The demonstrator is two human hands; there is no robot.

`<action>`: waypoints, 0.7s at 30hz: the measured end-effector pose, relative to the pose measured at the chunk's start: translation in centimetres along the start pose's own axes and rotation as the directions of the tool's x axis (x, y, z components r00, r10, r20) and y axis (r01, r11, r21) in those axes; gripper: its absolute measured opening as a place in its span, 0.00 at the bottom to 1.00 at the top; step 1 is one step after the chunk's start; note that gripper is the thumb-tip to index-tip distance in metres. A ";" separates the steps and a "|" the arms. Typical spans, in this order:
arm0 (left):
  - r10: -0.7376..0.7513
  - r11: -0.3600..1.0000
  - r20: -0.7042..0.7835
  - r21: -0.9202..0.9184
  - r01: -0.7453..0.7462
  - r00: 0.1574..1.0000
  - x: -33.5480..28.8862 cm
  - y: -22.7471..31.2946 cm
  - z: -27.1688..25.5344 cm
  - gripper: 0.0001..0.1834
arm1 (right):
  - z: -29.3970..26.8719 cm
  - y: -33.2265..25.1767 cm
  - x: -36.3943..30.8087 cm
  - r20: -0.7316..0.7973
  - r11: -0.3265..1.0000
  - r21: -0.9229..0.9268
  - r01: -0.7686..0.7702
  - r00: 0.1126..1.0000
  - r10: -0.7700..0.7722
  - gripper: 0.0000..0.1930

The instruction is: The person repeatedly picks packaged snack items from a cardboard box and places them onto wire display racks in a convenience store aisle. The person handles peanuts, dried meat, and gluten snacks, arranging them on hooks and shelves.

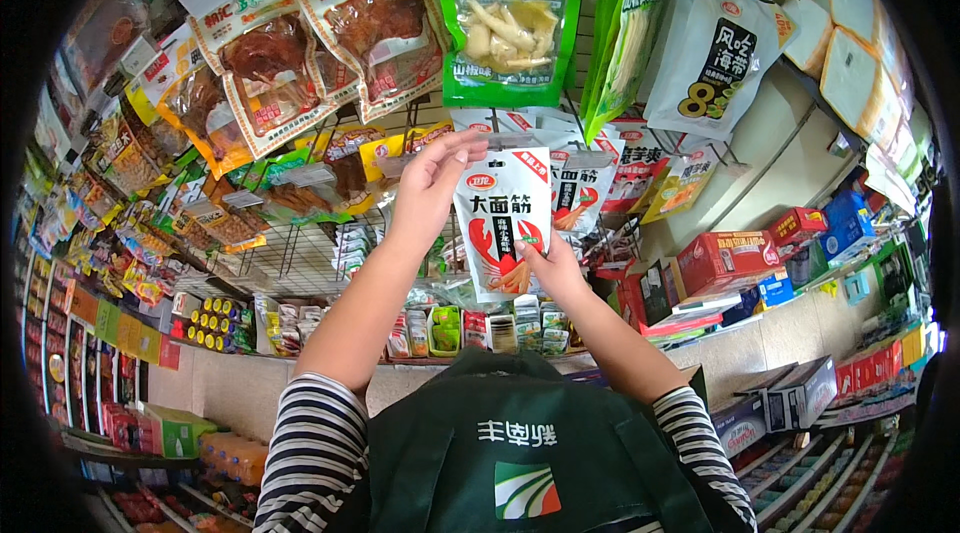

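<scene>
Now we hold white pouch (503, 223) upright mid-scene, before wire rack (283, 258). Our right hand (556, 271) pinches its lower right side, thumb across front. Our left hand (432, 181) raised at pouch's upper left, fingers extended, close together; whether they grip anything, we cannot tell. Far side: green packet (510, 23) hanging; meat packets (385, 28) left of it. Right: red box (728, 265).

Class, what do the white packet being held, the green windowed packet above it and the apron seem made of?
White packet: smooth film, probably plastic; thin flat edges.
Green windowed packet: likely shiny plastic; pale contents show through.
Apron: matte cloth, fibre uncertain; soft folds.
</scene>
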State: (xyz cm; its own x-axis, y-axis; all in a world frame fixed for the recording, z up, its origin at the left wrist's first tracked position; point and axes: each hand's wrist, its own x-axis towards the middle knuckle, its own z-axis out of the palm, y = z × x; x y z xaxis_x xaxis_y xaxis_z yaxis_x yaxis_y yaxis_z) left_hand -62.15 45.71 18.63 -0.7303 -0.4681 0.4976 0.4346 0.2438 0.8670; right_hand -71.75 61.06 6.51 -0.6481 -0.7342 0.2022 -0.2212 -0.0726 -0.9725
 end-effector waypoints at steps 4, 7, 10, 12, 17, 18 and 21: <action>-0.021 0.999 -0.018 -0.029 0.020 1.000 -0.1 0.1 0.1 0.15 | 0.5 -0.2 0.6 -0.030 1.000 -0.024 -0.002 1.000 0.002 0.14; -0.037 0.996 -0.013 -0.076 0.036 0.999 -0.2 0.0 0.1 0.14 | 0.7 0.1 1.1 -0.040 1.000 -0.027 -0.007 0.999 0.006 0.14; -0.032 0.995 -0.007 -0.090 0.031 0.999 0.0 0.2 0.4 0.14 | 0.8 0.7 2.1 -0.043 0.999 0.023 0.047 0.998 -0.046 0.14; -0.028 0.998 -0.010 -0.052 0.027 1.000 -0.2 0.1 0.4 0.14 | 0.8 0.1 2.4 -0.044 0.999 -0.013 0.035 0.998 -0.035 0.14; -0.027 0.999 -0.023 -0.017 0.027 0.999 -0.6 -0.4 0.1 0.14 | 1.1 -0.2 3.0 -0.080 0.996 0.081 -0.028 0.996 0.034 0.13; -0.024 0.999 -0.023 -0.031 0.023 0.999 -0.6 -0.4 0.1 0.14 | 1.1 0.1 3.2 -0.077 0.995 0.092 -0.024 0.997 0.031 0.13; -0.027 0.998 -0.029 -0.056 0.025 0.999 -1.0 -0.7 0.3 0.12 | 1.0 0.9 3.5 -0.078 0.995 0.096 -0.026 0.996 0.033 0.13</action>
State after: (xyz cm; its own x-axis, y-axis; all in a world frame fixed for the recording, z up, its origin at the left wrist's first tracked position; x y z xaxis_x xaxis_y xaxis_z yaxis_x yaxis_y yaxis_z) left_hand -61.91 46.25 17.50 -0.7259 -0.4991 0.4733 0.4450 0.1840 0.8764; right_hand -73.55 57.75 6.24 -0.7099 -0.6813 0.1783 -0.1335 -0.1184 -0.9840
